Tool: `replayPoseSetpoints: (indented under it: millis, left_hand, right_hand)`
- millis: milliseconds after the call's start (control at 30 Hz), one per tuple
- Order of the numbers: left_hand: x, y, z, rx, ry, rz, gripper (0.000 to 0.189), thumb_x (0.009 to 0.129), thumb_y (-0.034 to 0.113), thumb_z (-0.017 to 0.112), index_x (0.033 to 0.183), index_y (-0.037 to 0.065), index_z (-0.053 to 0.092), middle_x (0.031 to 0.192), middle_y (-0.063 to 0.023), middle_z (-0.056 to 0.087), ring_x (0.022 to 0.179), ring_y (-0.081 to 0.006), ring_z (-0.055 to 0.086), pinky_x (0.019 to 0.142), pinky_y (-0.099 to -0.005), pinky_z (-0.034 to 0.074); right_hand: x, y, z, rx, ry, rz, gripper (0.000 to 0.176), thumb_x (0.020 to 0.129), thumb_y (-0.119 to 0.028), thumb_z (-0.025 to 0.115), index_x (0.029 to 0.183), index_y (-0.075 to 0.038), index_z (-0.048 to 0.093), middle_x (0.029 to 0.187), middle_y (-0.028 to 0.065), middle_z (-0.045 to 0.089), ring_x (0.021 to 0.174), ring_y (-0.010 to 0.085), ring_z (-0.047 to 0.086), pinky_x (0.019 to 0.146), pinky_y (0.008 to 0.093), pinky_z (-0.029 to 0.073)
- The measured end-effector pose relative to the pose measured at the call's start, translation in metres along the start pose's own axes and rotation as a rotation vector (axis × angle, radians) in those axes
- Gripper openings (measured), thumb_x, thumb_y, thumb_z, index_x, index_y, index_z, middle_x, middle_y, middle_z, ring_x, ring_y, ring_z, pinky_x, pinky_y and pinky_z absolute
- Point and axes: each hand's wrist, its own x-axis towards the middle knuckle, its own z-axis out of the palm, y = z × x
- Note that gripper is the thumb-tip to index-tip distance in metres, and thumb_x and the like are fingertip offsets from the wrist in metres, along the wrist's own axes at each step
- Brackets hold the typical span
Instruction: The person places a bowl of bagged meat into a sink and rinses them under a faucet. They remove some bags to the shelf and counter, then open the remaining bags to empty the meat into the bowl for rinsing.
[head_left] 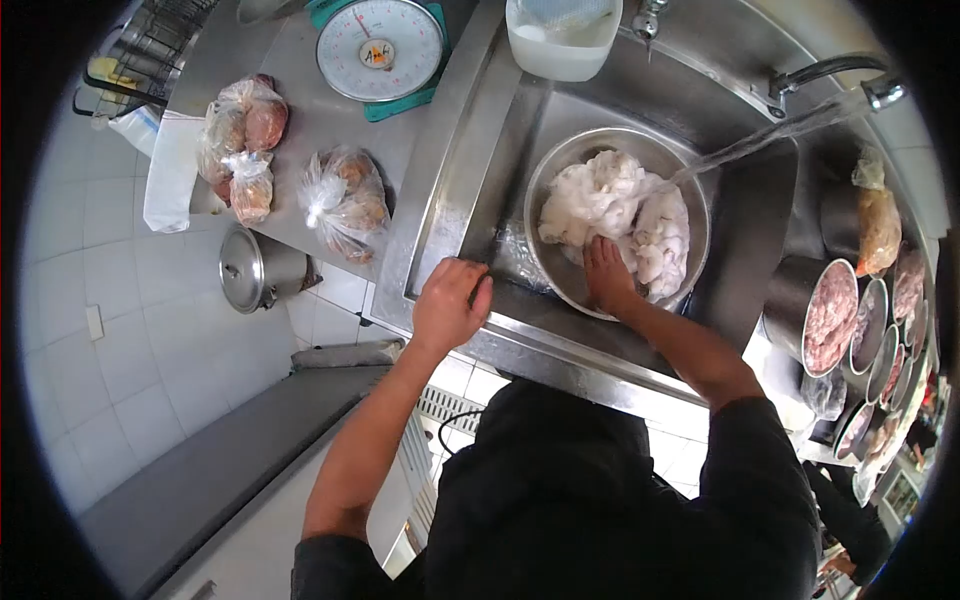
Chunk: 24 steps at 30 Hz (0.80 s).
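Inside the sink (480, 190), a round metal bowl (540, 172) holds a heap of soft, pale whitish pieces (600, 195) that look like raw meat or seafood; their exact kind does not show. My right hand (608, 275) reaches into the bowl's near side, fingers stretched out and laid against the heap, with the fingertips at its lower edge. At the front left rim of the sink is my left hand (452, 305), its fingers curled over the metal edge. Water runs from a faucet (882, 92) at the right onto the pieces.
A white plastic tub (565, 50) stands at the sink's back. On the left counter are a dial scale (380, 50) and tied plastic bags (345, 205) of food. Several metal pots (830, 315) of meat line the right. A lidded pot (243, 268) sits below the counter.
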Motion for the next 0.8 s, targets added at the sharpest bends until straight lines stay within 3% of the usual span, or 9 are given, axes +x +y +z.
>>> replayPoseSetpoints:
  millis: [67, 167, 267, 367, 467, 600, 667, 800]
  left_hand:
    - [0.000, 0.000, -0.001, 0.007, -0.001, -0.015, 0.014, 0.077, 0.005, 0.065, 0.089, -0.001, 0.063, 0.087, -0.0154, 0.064, 0.080, -0.0327, 0.060, 0.070, -0.0388, 0.049]
    - [0.000, 0.001, 0.001, -0.002, -0.004, -0.027, 0.014, 0.077, 0.005, 0.065, 0.089, -0.001, 0.063, 0.086, -0.0154, 0.063, 0.080, -0.0330, 0.059, 0.070, -0.0392, 0.049]
    - [-0.002, 0.001, 0.002, -0.005, -0.005, -0.035, 0.014, 0.076, 0.005, 0.065, 0.088, -0.001, 0.063, 0.084, -0.0150, 0.063, 0.079, -0.0332, 0.059, 0.069, -0.0391, 0.049]
    - [0.001, -0.004, 0.001, 0.005, -0.008, -0.030, 0.013, 0.075, 0.005, 0.065, 0.087, -0.001, 0.063, 0.082, -0.0145, 0.062, 0.077, -0.0329, 0.059, 0.069, -0.0390, 0.049]
    - [0.000, 0.000, 0.001, 0.004, 0.008, -0.030, 0.012, 0.075, 0.006, 0.065, 0.086, 0.000, 0.063, 0.081, -0.0142, 0.061, 0.077, -0.0325, 0.058, 0.068, -0.0393, 0.049]
    - [-0.001, 0.002, -0.001, -0.003, 0.025, -0.049, 0.012, 0.076, 0.006, 0.065, 0.086, 0.000, 0.064, 0.082, -0.0143, 0.062, 0.077, -0.0322, 0.058, 0.069, -0.0395, 0.049]
    - [-0.002, 0.004, 0.000, 0.017, 0.021, -0.049, 0.013, 0.075, 0.007, 0.065, 0.086, 0.000, 0.064, 0.082, -0.0130, 0.062, 0.080, -0.0308, 0.059, 0.072, -0.0386, 0.049]
    - [-0.003, -0.001, 0.003, 0.024, 0.015, -0.038, 0.013, 0.075, 0.008, 0.064, 0.086, 0.000, 0.064, 0.082, -0.0129, 0.062, 0.081, -0.0305, 0.059, 0.074, -0.0383, 0.049]
  right_hand:
    - [0.005, -0.005, 0.006, -0.251, 0.140, -0.083, 0.046, 0.087, -0.020, 0.045, 0.126, 0.004, 0.046, 0.125, 0.0222, 0.050, 0.118, 0.0387, 0.045, 0.100, 0.0494, 0.032]
    - [0.030, -0.008, 0.023, -0.214, 0.027, 0.051, 0.049, 0.081, -0.022, 0.051, 0.123, 0.002, 0.049, 0.124, 0.0253, 0.050, 0.118, 0.0366, 0.046, 0.101, 0.0487, 0.032]
    - [0.060, 0.014, 0.044, -0.005, -0.053, 0.015, 0.040, 0.081, -0.022, 0.052, 0.114, 0.000, 0.054, 0.113, 0.0184, 0.056, 0.112, 0.0305, 0.050, 0.094, 0.0448, 0.036]
    - [0.073, 0.007, 0.022, 0.002, -0.220, 0.125, 0.037, 0.077, -0.024, 0.058, 0.108, -0.004, 0.055, 0.106, 0.0126, 0.057, 0.107, 0.0259, 0.052, 0.090, 0.0425, 0.037]
    - [0.056, -0.004, 0.014, -0.118, -0.083, -0.013, 0.052, 0.068, -0.024, 0.069, 0.112, -0.004, 0.052, 0.105, 0.0135, 0.057, 0.106, 0.0272, 0.053, 0.090, 0.0428, 0.037]
    - [0.029, -0.011, -0.005, 0.275, 0.027, -0.090, 0.074, 0.057, -0.020, 0.077, 0.122, -0.004, 0.047, 0.112, 0.0167, 0.054, 0.109, 0.0316, 0.051, 0.093, 0.0428, 0.038]
    - [0.018, -0.018, -0.050, 0.483, 0.096, -0.088, 0.082, 0.054, -0.019, 0.078, 0.126, -0.004, 0.044, 0.116, 0.0178, 0.053, 0.111, 0.0341, 0.050, 0.095, 0.0430, 0.038]
    - [0.001, -0.018, -0.108, 0.816, 0.189, 0.018, 0.080, 0.055, -0.012, 0.079, 0.127, -0.007, 0.045, 0.115, 0.0163, 0.053, 0.111, 0.0354, 0.049, 0.095, 0.0417, 0.040]
